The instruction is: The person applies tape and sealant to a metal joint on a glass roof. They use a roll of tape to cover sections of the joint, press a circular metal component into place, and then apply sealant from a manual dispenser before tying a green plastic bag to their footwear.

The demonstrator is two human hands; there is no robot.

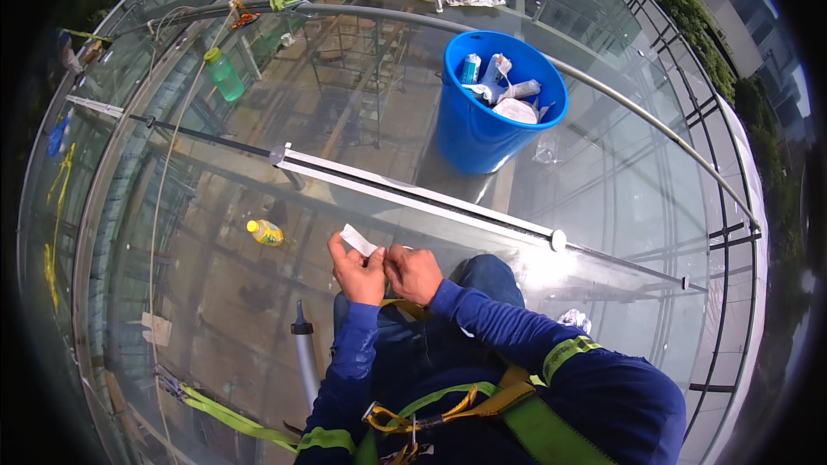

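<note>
Above my lap, my left hand (357,275) pinches a small white strip (357,239) between thumb and finger; it looks like paper or tape. The strip's free end sticks up and to the left. My right hand (415,275) is closed against the left one at the lower end of the strip, with its thumb and finger pressed together there. What lies between those fingertips is partly hidden. Just beyond my hands a glass joint runs between two white tape lines (413,195). A caulking gun (304,353) lies beside my left forearm, its nozzle pointing away from me.
A blue bucket (469,129) with used tubes and wrappers stands beyond the joint. A yellow-capped bottle (265,233) and a green bottle (226,77) are to the left. Metal rails (637,112) cross the glass roof, and a green strap (233,418) lies lower left.
</note>
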